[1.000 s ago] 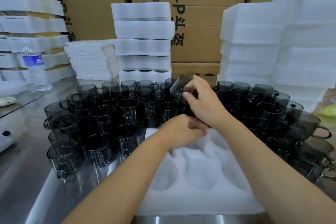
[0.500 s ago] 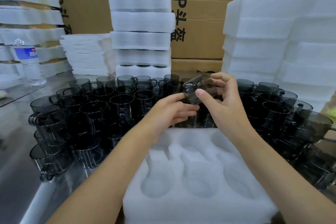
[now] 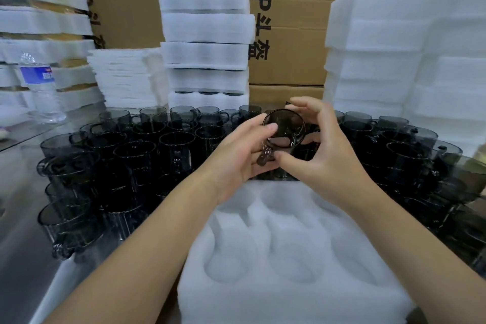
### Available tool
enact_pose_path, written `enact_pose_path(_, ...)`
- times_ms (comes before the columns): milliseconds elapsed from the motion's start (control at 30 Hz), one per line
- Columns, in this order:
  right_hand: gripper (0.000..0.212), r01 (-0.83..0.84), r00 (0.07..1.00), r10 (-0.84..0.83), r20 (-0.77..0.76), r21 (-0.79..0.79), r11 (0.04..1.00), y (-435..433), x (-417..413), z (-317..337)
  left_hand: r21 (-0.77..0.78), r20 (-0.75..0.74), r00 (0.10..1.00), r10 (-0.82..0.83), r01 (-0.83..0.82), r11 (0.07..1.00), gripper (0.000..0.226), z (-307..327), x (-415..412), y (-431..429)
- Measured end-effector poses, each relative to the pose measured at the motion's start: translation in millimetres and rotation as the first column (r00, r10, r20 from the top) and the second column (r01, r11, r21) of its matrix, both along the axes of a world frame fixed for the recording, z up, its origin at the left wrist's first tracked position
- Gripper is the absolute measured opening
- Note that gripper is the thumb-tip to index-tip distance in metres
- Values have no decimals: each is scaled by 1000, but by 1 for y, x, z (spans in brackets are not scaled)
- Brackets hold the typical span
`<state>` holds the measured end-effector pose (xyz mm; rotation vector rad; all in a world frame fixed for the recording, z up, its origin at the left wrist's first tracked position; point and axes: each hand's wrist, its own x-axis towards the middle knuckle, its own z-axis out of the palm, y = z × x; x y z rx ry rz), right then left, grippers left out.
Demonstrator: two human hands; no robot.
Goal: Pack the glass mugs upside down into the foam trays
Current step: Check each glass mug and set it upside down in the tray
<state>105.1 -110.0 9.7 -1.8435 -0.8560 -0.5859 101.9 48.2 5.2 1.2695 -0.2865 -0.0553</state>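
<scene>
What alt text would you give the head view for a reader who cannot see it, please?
The left hand and right hand hold a smoky dark glass mug, tilted, over the far edge of a white foam tray with round pockets. Many matching mugs stand upright on the steel table around it.

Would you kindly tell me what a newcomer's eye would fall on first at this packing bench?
At the centre, the left hand and right hand hold one dark glass mug, tipped on its side, above the white foam tray, whose visible pockets are unfilled. Around them a crowd of upright dark mugs covers the steel table, with stacks of white foam behind.
</scene>
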Motion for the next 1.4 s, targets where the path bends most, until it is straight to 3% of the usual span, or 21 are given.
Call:
enact_pose_path(100,76,-24,1000,25,5,-65,998,1,0,-2,12,41,999,-11,11,1000,37,-2,-2,-2)
enact_pose_path(233,83,-40,999,39,-10,-142,989,2,0,-5,-9,56,998,20,-19,1000,42,-4,-1,-4)
enact_pose_path(467,76,7,999,2,47,-195,981,2,0,-3,145,159,969,190,-213,966,45,-4,-3,-6)
enact_pose_path(633,63,65,997,-61,44,-98,993,1,1,-3,103,116,973,202,-214,971,19,1,-2,-3)
enact_pose_path(767,50,43,998,-44,-49,-10,999,1,1,-2,110,87,976,198,-206,972,15,5,-3,5)
enact_pose_path(933,26,-101,984,111,-138,78,992,3,-3,0,388,76,985,158,-175,905,18,19,-16,22)
enact_pose_path(1100,19,-260,938,256,-234,15,965,3,-7,0,710,156,988,5,-116,694,61,35,-33,44)
enact_pose_path(1400,21,-384,881,352,-316,-44,922,7,-12,1,786,96,992,-81,-25,618,58,41,-40,61)
